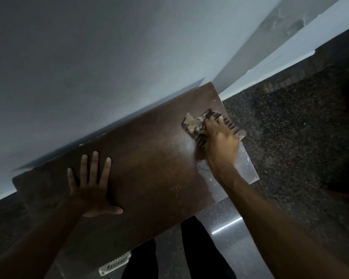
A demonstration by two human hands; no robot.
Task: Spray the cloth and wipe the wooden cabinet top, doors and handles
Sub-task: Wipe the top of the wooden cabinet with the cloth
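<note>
Two bare hands are on the one cabinet top (141,158). The left hand (93,190) lies flat at about 8 o'clock on the wood, palm down, four fingers spread wide and pointing toward the wall, thumb stretched out to the side; it holds nothing. The right hand (220,141) is at about 2 o'clock, near the top's far right corner, pressed down on a single cloth (197,125), its fingers bent over the fabric. The cloth is bunched, brown and cream with a striped pattern, and it lies on the wood right at the right-hand edge; part of it shows beyond the fingers and part trails under the wrist. It is blurred.

The dark brown top sits against one pale wall (109,57) along its 11 o'clock edge. A dull, lighter patch shows on the wood just below the right hand. At 4 o'clock lies dark speckled floor (290,137). At 6 o'clock, below the near edge, are two dark trouser legs (197,248), and beside them one small white slotted object (115,262), unclear what. No container is in view.
</note>
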